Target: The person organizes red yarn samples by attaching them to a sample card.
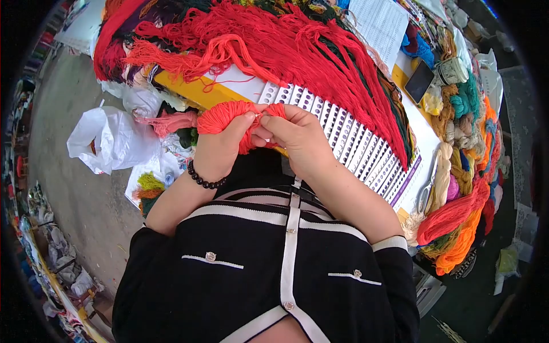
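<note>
Black top (240, 286) nearest; beyond it, left hand (220, 146) and right hand (303, 140) pinch a coral skein (220, 117) beside the table (191, 91). It looks bunched already, perhaps not yet secured; red yarn (320, 68) lies loose.

1. The coral bundle (220, 117) is partly hidden behind the left hand (222, 146) and right hand (300, 137).
2. Red yarn (320, 74) covers parts of the perforated strips (366, 151).
3. Print on the paper sheet (380, 26) is too small to read.
</note>
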A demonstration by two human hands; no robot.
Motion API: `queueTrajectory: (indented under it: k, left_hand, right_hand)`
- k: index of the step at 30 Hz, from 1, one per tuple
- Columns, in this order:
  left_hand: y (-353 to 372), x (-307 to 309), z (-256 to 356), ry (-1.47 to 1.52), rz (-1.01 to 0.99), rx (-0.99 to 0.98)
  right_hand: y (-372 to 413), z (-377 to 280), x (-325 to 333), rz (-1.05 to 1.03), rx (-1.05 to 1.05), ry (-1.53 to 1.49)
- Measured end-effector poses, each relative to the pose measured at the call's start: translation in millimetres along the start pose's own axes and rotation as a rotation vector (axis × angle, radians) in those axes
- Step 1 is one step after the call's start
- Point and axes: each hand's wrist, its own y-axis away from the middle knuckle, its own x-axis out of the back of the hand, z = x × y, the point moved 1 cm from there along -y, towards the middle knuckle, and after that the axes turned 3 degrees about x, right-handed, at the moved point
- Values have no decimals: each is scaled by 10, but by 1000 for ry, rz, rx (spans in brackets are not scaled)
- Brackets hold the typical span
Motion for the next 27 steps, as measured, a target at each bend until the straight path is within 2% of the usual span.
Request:
queueTrajectory:
  k: [6, 8, 9, 11, 13, 15, 16, 18, 22, 27]
  left_hand:
    - [-25, 48, -22, 55, -9, -28]
    - [-40, 89, -9, 56, -20, -68]
    - [-46, 118, 17, 71, -5, -78]
    - [-47, 166, 60, 85, 13, -91]
    - [-39, 161, 82, 219, -246, -34]
    - [-15, 79, 74, 189, -231, -8]
    - [-10, 47, 65, 159, -214, 16]
    - [-18, 45, 41, 104, -206, 8]
    - [-36, 56, -27, -89, -171, -50]
    - [-17, 35, 9, -119, -184, -36]
  right_hand:
    - [-9, -25, 50, -16, -58, 31]
    - [-60, -13, 96, 11, -52, -173]
    - [-64, -46, 111, 13, -51, -173]
    - [-55, -149, 150, -57, -40, -370]
    - [-56, -148, 185, -110, -71, -404]
    - [-75, -109, 176, -96, -67, -133]
    - [-63, -101, 149, -94, -66, -133]
    - [-15, -115, 21, -72, -29, 71]
    - [-43, -20, 28, 22, -3, 151]
    - [-54, -13, 64, 21, -11, 134]
